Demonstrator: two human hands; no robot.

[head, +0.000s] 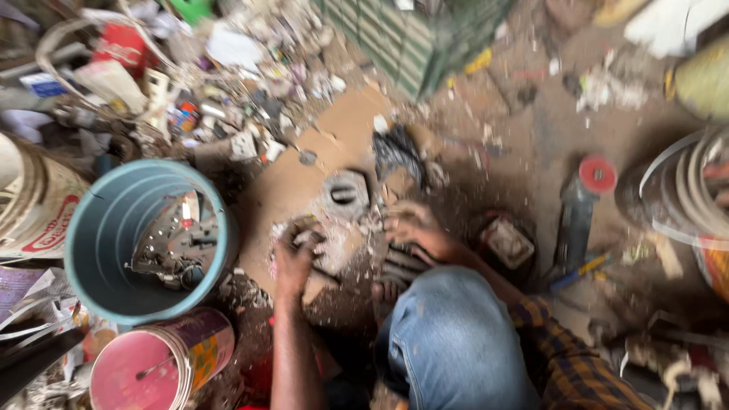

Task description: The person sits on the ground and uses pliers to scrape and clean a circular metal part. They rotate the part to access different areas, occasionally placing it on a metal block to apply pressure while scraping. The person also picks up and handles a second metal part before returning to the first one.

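On the littered floor, left hand has its grip curled around a pale scrap piece; right hand rests just beside, grip state unclear; grey metal casing lies just beyond.

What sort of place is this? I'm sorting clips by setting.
Probably a scrap or repair workshop floor: a blue bucket holding metal parts, an angle grinder lying in the dirt, and a heap of broken scrap.
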